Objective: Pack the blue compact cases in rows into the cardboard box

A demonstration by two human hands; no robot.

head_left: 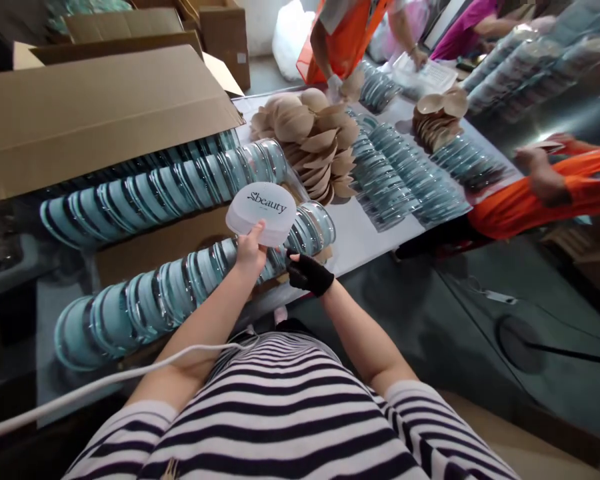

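My left hand (253, 252) grips a white, round-edged piece (261, 212) printed with dark "beauty" lettering, thumb on its face. It looks like a shallow lid or a small pile of cards; I cannot tell which. My right hand (309, 272), in a black fingerless glove, is closed just below the piece's right edge. What its fingers hold, if anything, is hidden. Under both hands runs a long row of pale blue round pieces in clear plastic (165, 287). A second such row (170, 187) lies beyond it, with brown cardboard (165, 243) between them.
A large open carton (105, 113) stands at the left. Beige cup-shaped pieces (313, 137) are heaped on the white table (370, 243), beside more blue rows (390, 167). Workers in orange (350, 33) stand behind and at the right. A white cable (115, 380) crosses near my left arm.
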